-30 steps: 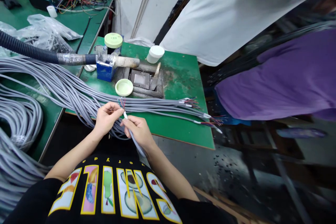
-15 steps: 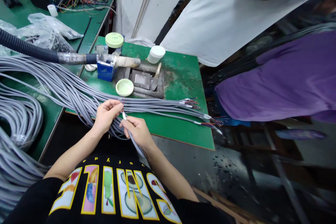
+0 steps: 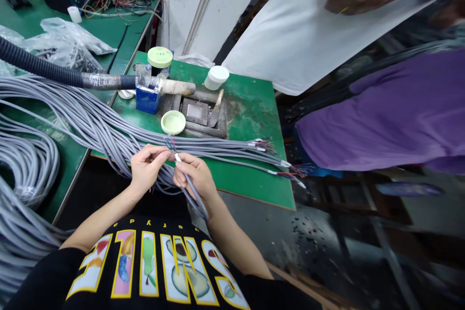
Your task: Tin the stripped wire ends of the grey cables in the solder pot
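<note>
My right hand is closed round a grey cable near its stripped end, which points up and away from me. My left hand pinches the thin coloured wires that fan out of that end. Both hands hover over the near edge of a small green table. A thick bundle of grey cables lies across the table under my hands, its stripped ends sticking out at the right.
A solder pot sits mid-table with a pale green lid, a blue box, a capped jar and a white jar around it. A corrugated hose comes from the left. Another person in purple stands right.
My right hand has turned and shifted slightly up, bending the cable into a loop below it. My left fingers have slid along the coloured wires. The other person's hand at top has moved down.
</note>
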`<control>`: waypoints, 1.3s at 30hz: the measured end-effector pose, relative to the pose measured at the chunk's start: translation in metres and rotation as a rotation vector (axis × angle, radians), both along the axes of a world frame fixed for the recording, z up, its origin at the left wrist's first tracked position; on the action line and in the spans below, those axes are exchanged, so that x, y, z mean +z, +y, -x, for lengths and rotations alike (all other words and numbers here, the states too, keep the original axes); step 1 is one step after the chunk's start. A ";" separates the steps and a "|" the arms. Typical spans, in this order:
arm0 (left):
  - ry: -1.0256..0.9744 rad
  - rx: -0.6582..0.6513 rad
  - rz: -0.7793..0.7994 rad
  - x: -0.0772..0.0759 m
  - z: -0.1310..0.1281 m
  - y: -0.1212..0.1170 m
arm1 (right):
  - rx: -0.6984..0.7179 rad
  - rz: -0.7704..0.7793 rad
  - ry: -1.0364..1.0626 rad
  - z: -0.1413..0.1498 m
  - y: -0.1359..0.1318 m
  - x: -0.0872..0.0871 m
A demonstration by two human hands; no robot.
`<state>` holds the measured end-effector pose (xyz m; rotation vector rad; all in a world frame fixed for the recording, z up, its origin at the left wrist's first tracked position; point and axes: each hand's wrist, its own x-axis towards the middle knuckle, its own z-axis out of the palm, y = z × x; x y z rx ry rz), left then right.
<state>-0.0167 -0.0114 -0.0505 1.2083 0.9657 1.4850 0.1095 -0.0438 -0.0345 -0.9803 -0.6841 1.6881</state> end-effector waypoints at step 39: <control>0.577 0.068 -0.429 -0.017 0.011 0.027 | 0.217 -0.251 -1.284 -0.046 0.138 0.020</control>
